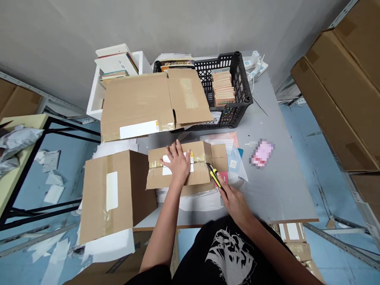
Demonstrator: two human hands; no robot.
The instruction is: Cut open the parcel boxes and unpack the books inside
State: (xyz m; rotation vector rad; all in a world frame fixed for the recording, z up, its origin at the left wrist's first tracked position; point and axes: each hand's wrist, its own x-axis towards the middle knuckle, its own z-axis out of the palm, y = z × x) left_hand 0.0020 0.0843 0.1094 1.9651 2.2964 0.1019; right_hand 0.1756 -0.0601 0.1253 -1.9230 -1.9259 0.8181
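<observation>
A small cardboard box point(196, 178) lies on the grey table, with clear tape along its top seam and a white label in the middle. My left hand point(177, 163) is spread flat over the label and rests on the box's top. In my right hand point(234, 200) is a yellow and black box cutter point(216, 177). Its tip touches or nearly touches the box's right end by the tape. Whether the blade is in the cardboard cannot be made out. A side flap point(219, 152) sticks out on the right.
A larger taped box point(97, 202) stands at the left. Behind are a flattened carton point(139, 99), a black crate point(237, 99) with books, and a white bin point(94, 95). Plastic sleeves point(237, 164) and a blurred pink item point(262, 153) lie to the right. A power strip point(257, 69) sits behind.
</observation>
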